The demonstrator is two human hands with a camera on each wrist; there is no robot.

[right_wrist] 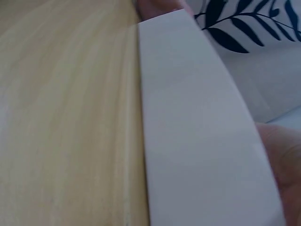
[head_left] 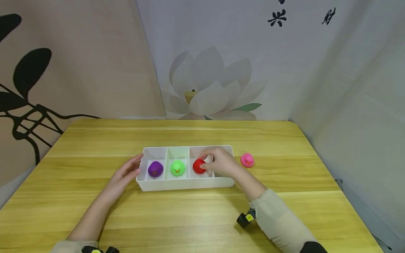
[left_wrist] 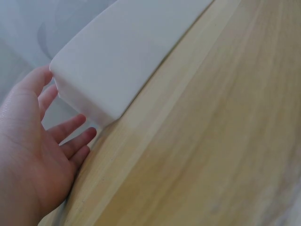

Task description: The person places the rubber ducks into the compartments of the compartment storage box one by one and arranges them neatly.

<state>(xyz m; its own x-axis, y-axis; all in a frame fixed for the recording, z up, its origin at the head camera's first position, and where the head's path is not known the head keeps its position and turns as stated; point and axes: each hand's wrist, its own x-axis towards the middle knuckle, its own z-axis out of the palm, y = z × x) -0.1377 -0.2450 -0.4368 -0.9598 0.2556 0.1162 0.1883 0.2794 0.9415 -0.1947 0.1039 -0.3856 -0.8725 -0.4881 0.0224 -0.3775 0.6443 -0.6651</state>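
A white divided tray (head_left: 186, 184) stands on the table, with a purple rubber duck (head_left: 155, 169) in its left compartment and a green rubber duck (head_left: 178, 168) in the one beside it. My right hand (head_left: 220, 162) reaches over the tray's right part and pinches a red rubber duck (head_left: 199, 166) inside the third compartment from the left. The rightmost compartment is partly hidden under this hand. At the tray's left end, my left hand (head_left: 124, 173) touches the wall with loosely extended fingers (left_wrist: 71, 125). In the right wrist view the tray's wall hides most of my right hand (right_wrist: 284, 160).
A pink rubber duck (head_left: 247, 160) sits on the wooden table (head_left: 177, 221), just right of the tray. Printed cloth (head_left: 218, 28) hangs behind the table's far edge, and a pale cloth (head_left: 357, 88) hangs along the right side.
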